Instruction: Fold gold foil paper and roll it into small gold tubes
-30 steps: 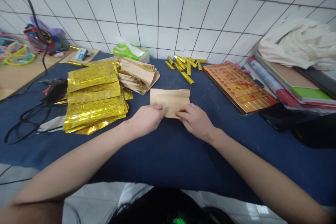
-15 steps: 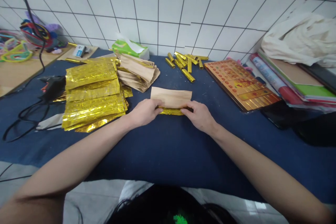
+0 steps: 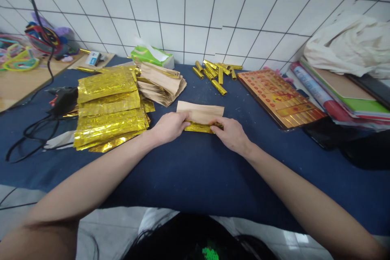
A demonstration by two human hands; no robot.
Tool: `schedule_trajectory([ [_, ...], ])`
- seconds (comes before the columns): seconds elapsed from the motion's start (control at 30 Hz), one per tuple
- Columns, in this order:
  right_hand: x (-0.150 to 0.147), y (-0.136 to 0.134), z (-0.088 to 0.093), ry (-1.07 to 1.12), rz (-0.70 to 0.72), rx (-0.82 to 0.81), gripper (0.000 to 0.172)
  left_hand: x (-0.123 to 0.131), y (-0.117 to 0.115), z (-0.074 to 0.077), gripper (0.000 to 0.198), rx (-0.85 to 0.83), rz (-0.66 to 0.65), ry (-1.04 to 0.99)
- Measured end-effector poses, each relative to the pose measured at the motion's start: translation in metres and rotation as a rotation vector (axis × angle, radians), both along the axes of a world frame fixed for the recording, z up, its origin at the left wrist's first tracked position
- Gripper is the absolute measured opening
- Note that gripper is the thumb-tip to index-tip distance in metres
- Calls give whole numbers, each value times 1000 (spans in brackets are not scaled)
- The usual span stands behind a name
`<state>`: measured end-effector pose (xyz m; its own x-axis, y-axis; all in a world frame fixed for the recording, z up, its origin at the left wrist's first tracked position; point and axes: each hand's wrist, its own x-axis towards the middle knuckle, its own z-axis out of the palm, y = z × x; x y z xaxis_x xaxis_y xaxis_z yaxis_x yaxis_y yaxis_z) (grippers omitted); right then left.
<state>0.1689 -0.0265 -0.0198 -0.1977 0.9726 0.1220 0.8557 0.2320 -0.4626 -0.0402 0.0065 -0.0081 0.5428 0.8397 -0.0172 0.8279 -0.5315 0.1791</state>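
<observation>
A sheet of gold foil paper [image 3: 199,113] lies in front of me, its tan back facing up and its near edge curled over to show gold. My left hand [image 3: 172,127] pinches the left end of that curled edge. At the right end, my right hand [image 3: 229,133] grips the same edge between thumb and fingers. To the left is a stack of gold foil sheets [image 3: 106,109], and behind it a pile of tan-backed sheets [image 3: 161,81]. Several rolled gold tubes [image 3: 219,87] lie beyond the sheet, near the wall.
A black glue gun [image 3: 63,101] with a looping cord lies left of the gold stack. Against the tiled wall stands a green tissue pack [image 3: 150,55]. On the right are an orange patterned box [image 3: 280,97], stacked folders [image 3: 350,97] and a white cloth [image 3: 350,46].
The curled gold edge has moved slightly away from me, and a little less of the tan side shows. Both hands keep their grip on its ends.
</observation>
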Motion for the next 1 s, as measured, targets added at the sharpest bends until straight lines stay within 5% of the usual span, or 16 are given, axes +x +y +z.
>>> schedule_trajectory([
  [0.33,1,4,-7,-137,-28,64,21,4,-3,1,15,69,-13,100],
  [0.47,0,5,-6,-171,-29,67,20,9,-11,7,20,238,10,127],
  [0.57,-1,5,-5,-177,-23,60,18,15,-25,8,27,369,-146,66],
  [0.7,-1,5,-5,-171,-11,66,19,24,-47,-2,50,290,-350,46],
  [0.83,0,6,-6,-173,-22,74,19,26,-57,-13,84,195,-334,93],
  [1.0,0,7,-6,-140,-38,59,23,25,-56,-13,88,145,-288,124],
])
